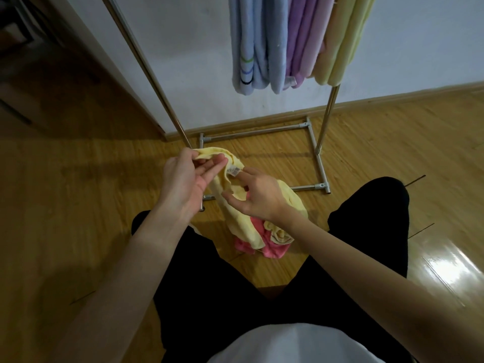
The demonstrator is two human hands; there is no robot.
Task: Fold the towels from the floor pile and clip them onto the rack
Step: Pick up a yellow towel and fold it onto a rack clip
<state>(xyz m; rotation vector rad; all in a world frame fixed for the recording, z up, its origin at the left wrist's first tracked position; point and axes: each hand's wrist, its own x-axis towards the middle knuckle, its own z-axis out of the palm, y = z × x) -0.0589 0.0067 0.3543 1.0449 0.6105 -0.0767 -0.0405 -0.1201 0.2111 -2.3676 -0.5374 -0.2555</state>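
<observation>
A pale yellow towel point(242, 221) hangs from my left hand point(184, 179), which pinches its top edge between thumb and fingers above the floor. Its white label shows just under that edge. My right hand point(255, 193) sits beside the towel's middle with fingers spread and loosely curved, touching the cloth near the label without closing on it. The towel's lower end drapes onto the floor pile, where a pink towel point(272, 251) and another yellow one point(281, 235) lie between my legs. The metal rack point(320, 142) stands ahead.
Blue point(258, 43), purple point(302, 40) and yellow towels point(343, 40) hang on the rack against the white wall. The rack's base frame lies on the wooden floor just beyond the pile. A door frame stands at the left.
</observation>
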